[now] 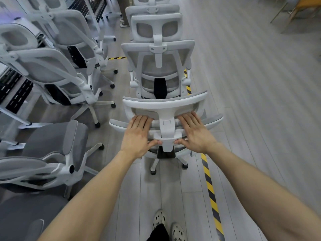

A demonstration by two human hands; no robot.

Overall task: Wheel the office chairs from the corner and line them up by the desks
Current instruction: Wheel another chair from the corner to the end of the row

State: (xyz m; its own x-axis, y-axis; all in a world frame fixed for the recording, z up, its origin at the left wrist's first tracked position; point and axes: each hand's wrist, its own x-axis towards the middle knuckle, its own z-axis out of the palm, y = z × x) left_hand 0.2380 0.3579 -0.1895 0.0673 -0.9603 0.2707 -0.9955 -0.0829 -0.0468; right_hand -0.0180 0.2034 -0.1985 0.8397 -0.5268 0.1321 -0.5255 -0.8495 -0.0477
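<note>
1. Two patterned shoes (159, 219) stand on the grey plank floor (260, 119) at the bottom edge.
2. Two bare forearms reach forward. The left hand (139, 134) and the right hand (196, 133) both grip the nearest chair (167, 129) from behind, one on each side of the headrest post. Four fingers of each lie over the top of the back, and each thumb hooks under the white bracket.
3. That chair stands in the aisle at the rear of a single file. Its headrest (165, 103) is close behind the back of the second chair (158, 66).
4. Two further chairs (152, 9) show beyond in the same file, the last cut off by the top edge. That makes four in the file.
5. One long strip of yellow-and-black tape (212, 193) runs along the file's right side. One short piece (117, 58) lies crosswise to the left.
6. On the left, at least four side chairs (43, 70) stand by the worktops, whose black perforated panels (17, 96) show. The exact count there cannot be told.
7. Farthest off are a standing person's shoe (124, 24) and one yellow seat (305, 6).
</note>
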